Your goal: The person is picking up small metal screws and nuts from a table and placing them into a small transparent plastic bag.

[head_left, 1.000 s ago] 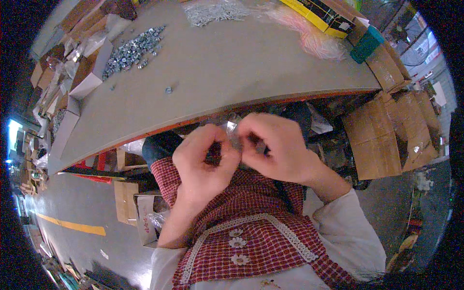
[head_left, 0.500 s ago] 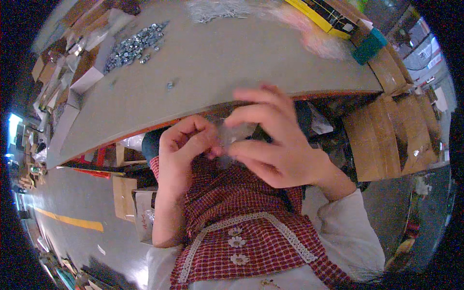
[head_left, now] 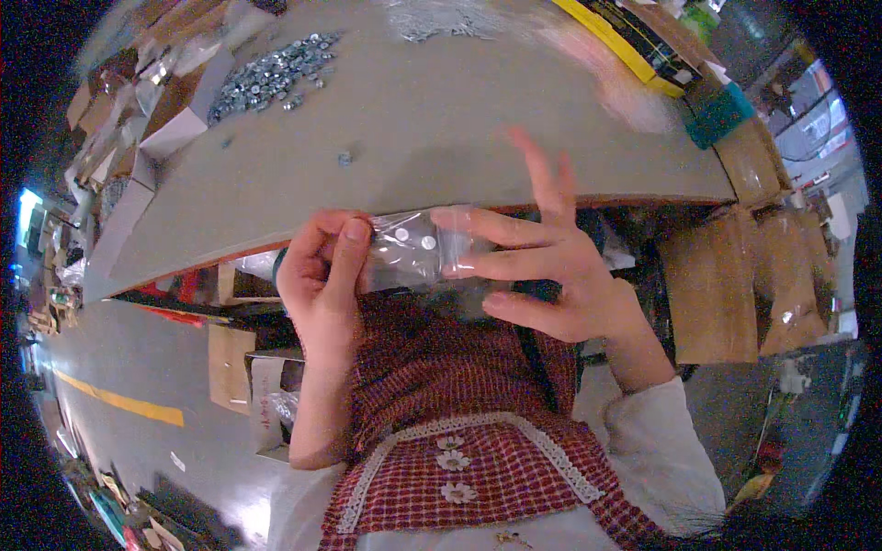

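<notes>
Your two hands are together on one small clear plastic bag [head_left: 418,253], held just in front of your chest at the near edge of the grey table [head_left: 441,138], roughly frame centre. Left hand [head_left: 322,275] sits at 9 o'clock of the bag: thumb and forefinger pinched closed on its left end, other fingers curled in. Right hand [head_left: 542,266] sits at 3 o'clock: thumb and forefinger clamped on the bag's right end, the remaining fingers splayed loose and pointing toward 12. The bag is stretched flat between the two grips, and a few small round silver pieces [head_left: 413,239] show through the film near its top; an exact count isn't readable. On the table at 11 o'clock from the bag lies a spread pile of metal nuts [head_left: 276,73], well apart from your hands, with one stray nut [head_left: 344,158] between the pile and the bag. A white open carton [head_left: 170,138] sits just beside the pile at its 8 o'clock. At 1 o'clock, on the far table edge, a yellow box [head_left: 634,41] and a teal box [head_left: 721,115]. Brown cardboard cartons [head_left: 735,266] stand on the floor at 3 o'clock of your right hand. Below the bag, your red checked apron [head_left: 459,450].
</notes>
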Demonstrator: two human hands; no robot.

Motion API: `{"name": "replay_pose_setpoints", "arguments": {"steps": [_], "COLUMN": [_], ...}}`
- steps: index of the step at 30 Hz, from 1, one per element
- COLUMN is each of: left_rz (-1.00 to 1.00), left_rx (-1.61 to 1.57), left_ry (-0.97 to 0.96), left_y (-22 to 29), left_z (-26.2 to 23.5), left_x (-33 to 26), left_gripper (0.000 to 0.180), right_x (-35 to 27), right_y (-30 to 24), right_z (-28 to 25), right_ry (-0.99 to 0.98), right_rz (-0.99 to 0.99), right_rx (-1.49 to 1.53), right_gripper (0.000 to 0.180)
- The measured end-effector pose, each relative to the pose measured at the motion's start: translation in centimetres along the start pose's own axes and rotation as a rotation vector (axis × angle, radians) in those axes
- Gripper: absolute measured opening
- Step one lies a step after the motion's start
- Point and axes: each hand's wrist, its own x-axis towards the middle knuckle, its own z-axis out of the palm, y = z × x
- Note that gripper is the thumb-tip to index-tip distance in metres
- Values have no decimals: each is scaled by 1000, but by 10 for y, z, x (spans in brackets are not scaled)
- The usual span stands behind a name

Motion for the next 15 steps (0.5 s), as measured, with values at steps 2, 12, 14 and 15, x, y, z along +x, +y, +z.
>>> {"name": "replay_pose_setpoints", "arguments": {"steps": [2,12,14,15], "left_rz": [110,629,518,518], "left_rx": [178,1125,1104,1108], "left_ry": [73,-33,176,178], "left_y": [-3,-6,-17,-22], "left_z": [-10,-50,-61,-67], "left_x": [6,17,14,9], "left_gripper": [14,31,26,26], "right_x": [4,116,156,183], "right_y": [6,8,53,79], "right_z": [0,52,71,81], "right_ry": [17,-65,7,37], "right_rz": [33,-505,-307,-192], "right_rx": [12,42,254,313], "right_gripper": [36,24,26,31]}}
